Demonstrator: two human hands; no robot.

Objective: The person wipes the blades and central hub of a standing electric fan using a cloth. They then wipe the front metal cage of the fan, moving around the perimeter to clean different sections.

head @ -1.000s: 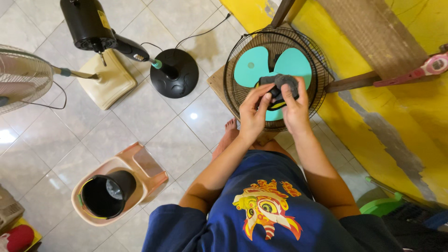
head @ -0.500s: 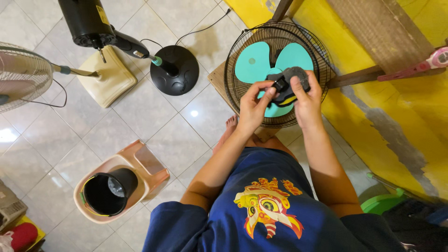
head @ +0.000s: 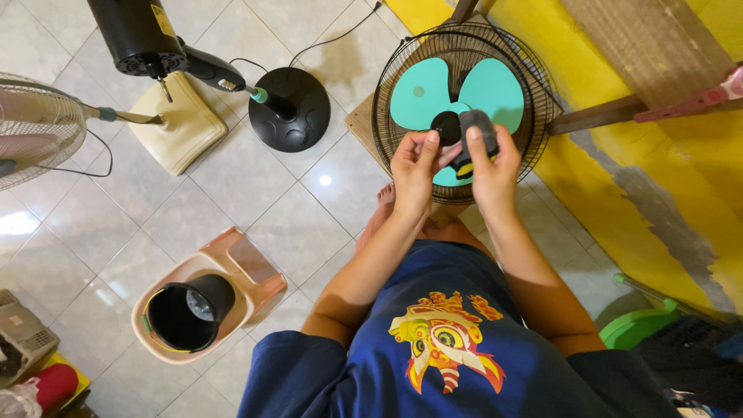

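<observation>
A black wire fan guard (head: 387, 101) lies on the tiled floor with a teal fan blade (head: 495, 89) inside it. My right hand (head: 491, 166) grips a small dark grey and yellow tool (head: 474, 139) held over the blade. My left hand (head: 414, 162) pinches a round black cap (head: 446, 126) right next to the tool, over the middle of the blade. Both forearms reach forward from my lap, and one bare foot (head: 383, 205) shows beneath them.
A black fan motor on its stand (head: 143, 35) with a round black base (head: 290, 108) stands at the upper left, beside a cream fan base (head: 182, 128) and another fan (head: 35, 128). A pink stool holding a black cup (head: 190, 310) sits lower left. Yellow wall and wooden planks (head: 658, 54) on the right.
Both hands have shifted a little up and over the blade's hub. The left hand now pinches the round black cap apart from the tool, which the right hand holds more upright.
</observation>
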